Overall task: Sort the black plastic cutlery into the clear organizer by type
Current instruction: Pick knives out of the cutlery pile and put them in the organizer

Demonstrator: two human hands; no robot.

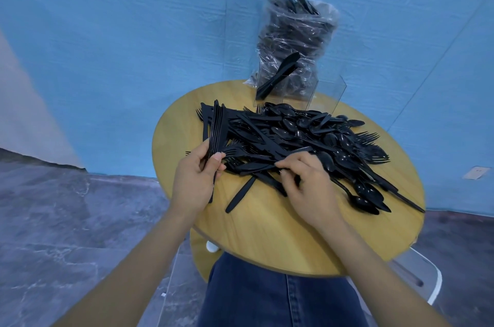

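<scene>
While the heap of black cutlery (pixel 307 144) is lying tangled across the round wooden surface (pixel 267 233), we are gathering one kind at a time: our left hand (pixel 193 179) is gripping a stacked bundle of forks (pixel 215 134), fingers curled round the handles, and our right hand (pixel 307 185) is pinching a single piece at the near edge of the heap; which kind it is we cannot tell. We are judging it best to be drawing that piece out along its length, so the crossed knives and spoons are not dragged off the edge. The clear organizer (pixel 327 92) is standing at the far side, with a plastic bag of cutlery (pixel 294 40) filling part of it.
</scene>
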